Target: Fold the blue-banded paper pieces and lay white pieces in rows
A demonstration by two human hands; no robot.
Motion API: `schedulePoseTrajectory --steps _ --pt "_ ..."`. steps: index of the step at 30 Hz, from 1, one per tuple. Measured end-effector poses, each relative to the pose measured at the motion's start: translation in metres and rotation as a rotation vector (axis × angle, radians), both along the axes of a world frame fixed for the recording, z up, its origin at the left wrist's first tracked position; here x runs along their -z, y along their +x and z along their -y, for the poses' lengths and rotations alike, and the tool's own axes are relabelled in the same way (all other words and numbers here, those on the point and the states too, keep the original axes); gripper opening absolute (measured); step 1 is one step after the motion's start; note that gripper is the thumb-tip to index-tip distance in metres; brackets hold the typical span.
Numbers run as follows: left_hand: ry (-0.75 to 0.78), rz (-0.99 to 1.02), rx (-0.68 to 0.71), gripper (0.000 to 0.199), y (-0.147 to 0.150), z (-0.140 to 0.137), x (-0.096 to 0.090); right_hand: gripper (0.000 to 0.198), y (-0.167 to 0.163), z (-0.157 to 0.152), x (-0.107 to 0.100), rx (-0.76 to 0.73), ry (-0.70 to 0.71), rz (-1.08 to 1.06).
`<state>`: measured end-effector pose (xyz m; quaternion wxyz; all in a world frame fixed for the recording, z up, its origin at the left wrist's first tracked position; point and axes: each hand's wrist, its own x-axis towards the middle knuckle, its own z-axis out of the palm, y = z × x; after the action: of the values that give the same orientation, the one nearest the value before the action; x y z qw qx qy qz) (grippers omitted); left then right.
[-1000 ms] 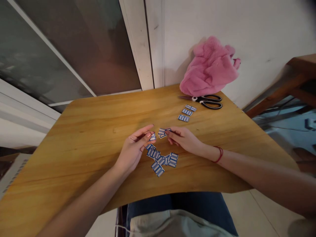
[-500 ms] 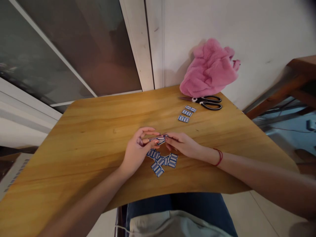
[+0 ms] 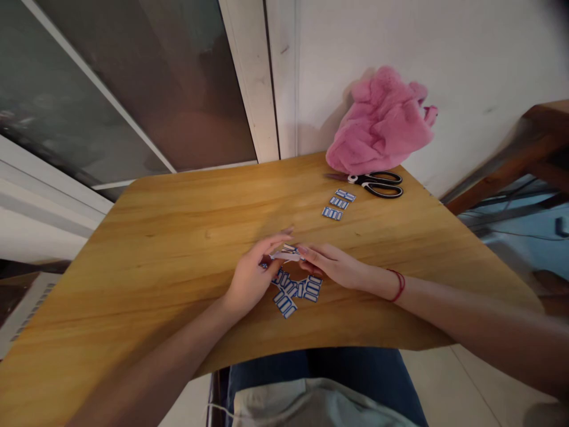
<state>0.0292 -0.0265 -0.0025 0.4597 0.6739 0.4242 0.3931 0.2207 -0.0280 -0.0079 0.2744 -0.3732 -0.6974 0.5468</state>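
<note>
Small flat white pieces with blue-bordered boxes, like cut labels (image 3: 288,254), are held between my two hands just above the table. My right hand (image 3: 335,264) pinches their right end between thumb and fingers. At their left end, my left hand (image 3: 255,270) curls around them, with its upper fingers stretched out and its thumb below. How many pieces are held I cannot tell. Under the hands lies a loose overlapping pile of similar pieces (image 3: 285,302), partly hidden by the fingers.
Three similar pieces (image 3: 332,213) lie in a line farther back on the wooden table (image 3: 178,237). Behind them are black-handled scissors (image 3: 377,182) and a pink fluffy cloth (image 3: 382,127) against the wall. A glazed door frame stands at the back left.
The held pieces have turned, and a plain white face or edge now shows. My left hand's upper fingers have lifted and straightened, and its thumb has dropped. The right hand stays nearly in place.
</note>
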Motion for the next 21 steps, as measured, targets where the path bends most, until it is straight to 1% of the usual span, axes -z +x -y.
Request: schedulePoseTrajectory --steps 2,4,6,9,12,14,18,21 --pt "0.025 -0.02 0.017 0.033 -0.0006 -0.001 0.0006 0.042 0.0009 -0.0007 -0.0006 -0.011 0.111 0.076" --pt "0.028 -0.029 0.015 0.033 -0.0003 -0.0015 0.0008 0.036 0.001 -0.0017 -0.0001 0.006 0.204 0.138" --pt "-0.001 -0.033 0.012 0.029 0.0001 -0.0016 0.001 0.035 0.0007 -0.0024 0.0007 0.025 0.247 0.184" --pt "-0.027 -0.035 0.02 0.025 -0.0002 -0.0011 0.0025 0.034 0.0002 -0.0025 0.0004 0.02 0.248 0.188" --pt "0.007 -0.032 0.033 0.019 -0.0018 -0.0007 0.0042 0.029 0.0003 -0.0026 -0.0017 0.028 0.231 0.156" --pt "0.058 -0.038 0.041 0.016 -0.0029 -0.0009 0.0037 0.029 0.0003 -0.0029 -0.0025 0.034 0.219 0.153" --pt "0.229 -0.084 0.039 0.023 -0.0041 -0.0022 -0.0014 0.031 -0.0001 -0.0038 -0.0032 0.038 0.213 0.155" --pt "0.304 -0.125 0.057 0.019 -0.0062 -0.0043 -0.0054 0.032 0.0001 -0.0041 -0.0044 0.035 0.177 0.107"
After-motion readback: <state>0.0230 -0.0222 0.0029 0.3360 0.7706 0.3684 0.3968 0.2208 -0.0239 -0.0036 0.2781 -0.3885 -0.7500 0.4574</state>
